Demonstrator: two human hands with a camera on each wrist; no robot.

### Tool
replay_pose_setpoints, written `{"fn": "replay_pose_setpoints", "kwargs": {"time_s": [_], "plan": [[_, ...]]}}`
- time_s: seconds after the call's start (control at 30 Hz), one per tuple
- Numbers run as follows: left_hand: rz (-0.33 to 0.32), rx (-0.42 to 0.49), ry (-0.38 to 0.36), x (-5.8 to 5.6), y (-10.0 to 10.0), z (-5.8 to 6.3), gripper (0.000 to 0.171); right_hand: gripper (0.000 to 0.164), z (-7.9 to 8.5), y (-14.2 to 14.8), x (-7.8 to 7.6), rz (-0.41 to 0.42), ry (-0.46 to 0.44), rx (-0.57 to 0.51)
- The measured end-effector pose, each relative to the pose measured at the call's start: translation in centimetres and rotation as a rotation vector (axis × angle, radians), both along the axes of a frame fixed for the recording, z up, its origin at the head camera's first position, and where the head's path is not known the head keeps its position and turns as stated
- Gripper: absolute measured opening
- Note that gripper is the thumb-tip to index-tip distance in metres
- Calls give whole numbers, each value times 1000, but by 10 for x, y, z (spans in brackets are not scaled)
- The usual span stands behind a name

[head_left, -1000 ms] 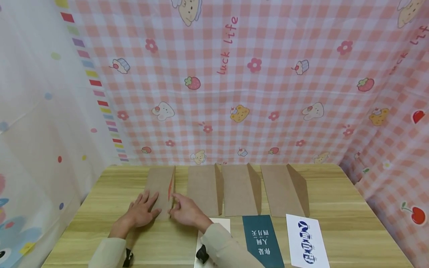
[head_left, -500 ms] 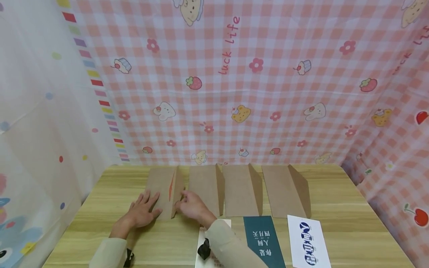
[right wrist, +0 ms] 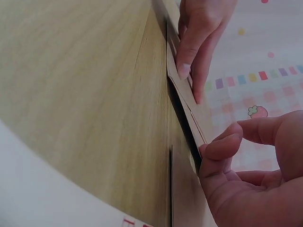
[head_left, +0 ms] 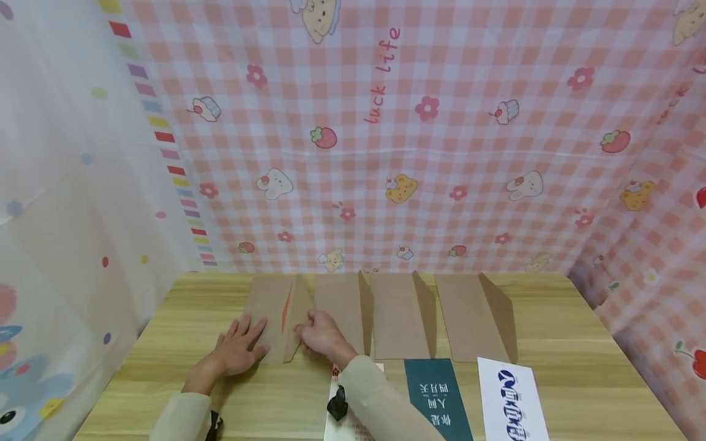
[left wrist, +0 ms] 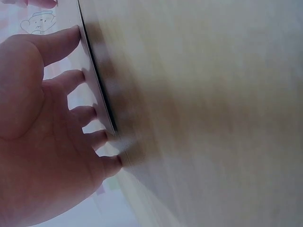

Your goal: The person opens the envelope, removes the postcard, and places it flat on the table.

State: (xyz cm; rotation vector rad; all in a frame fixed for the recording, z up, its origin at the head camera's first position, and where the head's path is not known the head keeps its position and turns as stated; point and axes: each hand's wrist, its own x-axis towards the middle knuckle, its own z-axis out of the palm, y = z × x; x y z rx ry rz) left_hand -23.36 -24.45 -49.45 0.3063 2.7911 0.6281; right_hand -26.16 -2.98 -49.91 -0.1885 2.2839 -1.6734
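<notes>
The leftmost brown envelope (head_left: 270,318) lies on the table with its flap (head_left: 296,324) folded out to the right. A red-orange strip (head_left: 285,312) shows at its opening. My left hand (head_left: 236,350) rests on the envelope's lower left part, fingers spread, as the left wrist view also shows. My right hand (head_left: 322,335) pinches the flap's outer edge. Seen from the right wrist, the curled fingers (right wrist: 222,151) are at that edge, and the flap is slightly raised off the table.
Several more brown envelopes (head_left: 399,318) stand in a row to the right, flaps raised. In front lie a dark green card (head_left: 438,392), a white card with blue print (head_left: 513,398) and a pale card (head_left: 333,429) partly under my right sleeve. A checked cloth (head_left: 353,153) hangs behind the table.
My right hand has moved right, swinging the leftmost envelope's flap from nearly upright to folded outward. My left hand has stayed on the envelope. The head view has shifted slightly.
</notes>
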Motion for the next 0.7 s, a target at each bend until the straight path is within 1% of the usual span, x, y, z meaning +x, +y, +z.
{"fn": "replay_pose_setpoints", "kwargs": {"time_s": [0.17,0.23,0.33,0.4,0.43,0.53,0.6,0.63,0.67,0.7], "plan": [[-17,1,3,-1,-2,-1,64,28,-1,-3,-5,8,45,52],[-19,7,6,-1,-2,-2,64,25,-2,-4,-7,21,77,89],[-20,7,14,-1,-3,-2,64,17,-2,-6,-10,41,109,147],[-20,3,15,-1,-2,-1,64,24,-2,-8,-12,50,125,184],[-19,-1,13,-1,-1,-1,64,33,-3,-9,-12,53,130,203],[-16,-6,9,-1,-1,0,64,44,-5,-15,-14,55,178,277],[-15,-8,5,-1,-1,1,64,43,-6,-18,-14,54,198,316],[-16,-8,4,-1,-1,1,64,48,-6,-19,-14,50,203,336],[-17,-8,4,-2,-1,1,64,46,-5,-20,-14,47,210,354],[-19,-10,4,-2,-1,1,64,50,-5,-20,-14,43,206,363]]}}
